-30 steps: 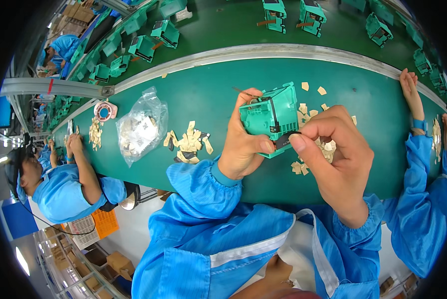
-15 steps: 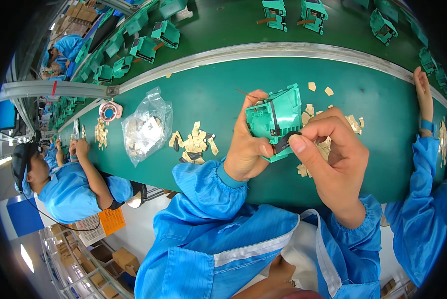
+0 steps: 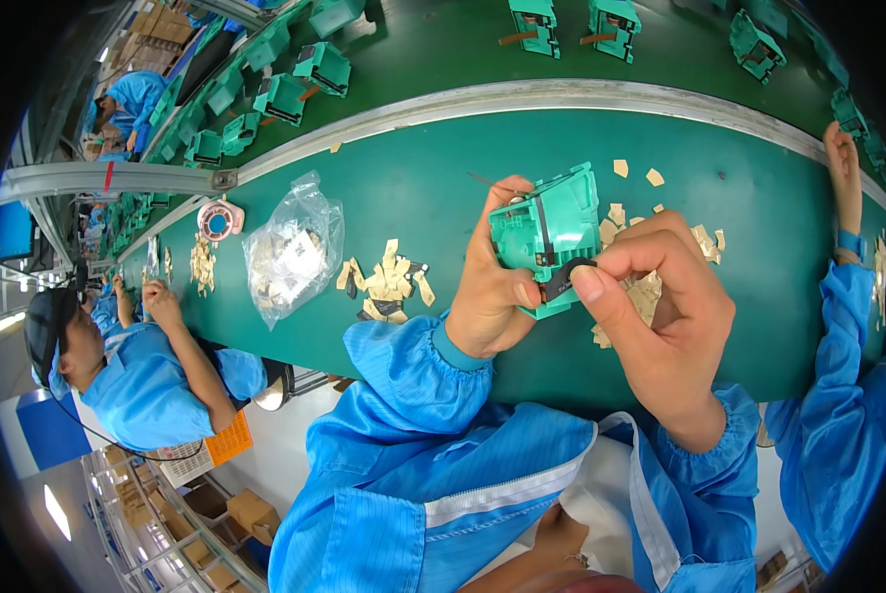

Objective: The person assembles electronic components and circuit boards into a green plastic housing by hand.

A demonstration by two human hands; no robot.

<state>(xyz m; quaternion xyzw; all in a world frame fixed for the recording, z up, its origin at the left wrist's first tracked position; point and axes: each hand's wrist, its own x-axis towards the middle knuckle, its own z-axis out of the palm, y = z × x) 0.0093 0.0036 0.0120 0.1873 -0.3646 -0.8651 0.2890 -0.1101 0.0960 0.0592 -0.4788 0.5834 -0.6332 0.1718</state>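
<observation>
My left hand [image 3: 490, 292] grips a green plastic housing [image 3: 567, 222] from its left side, the thumb pressing near its lower edge. A dark strip runs down the inside of the housing, and a thin brown piece pokes out past my left fingers. Between thumb and forefinger, my right hand [image 3: 665, 316] pinches the end of a black adhesive strip [image 3: 567, 279] at the housing's lower edge. The strip's other end reaches my left thumb. Cream paper pieces [image 3: 644, 295] lie on the table behind my right hand, partly hidden by it.
More cream and black pieces [image 3: 392, 282] lie left of my hands, beside a clear plastic bag [image 3: 293, 252] and a tape roll [image 3: 221, 219]. Beyond a metal rail [image 3: 601, 96], several green housings [image 3: 616, 28] stand on a belt. Co-workers sit at left [image 3: 146, 385] and right [image 3: 829, 425].
My hands and the housing stay nearly in place, with the black strip bent a little more. On the belt the housings shift slightly left. The right co-worker's hand moves a little.
</observation>
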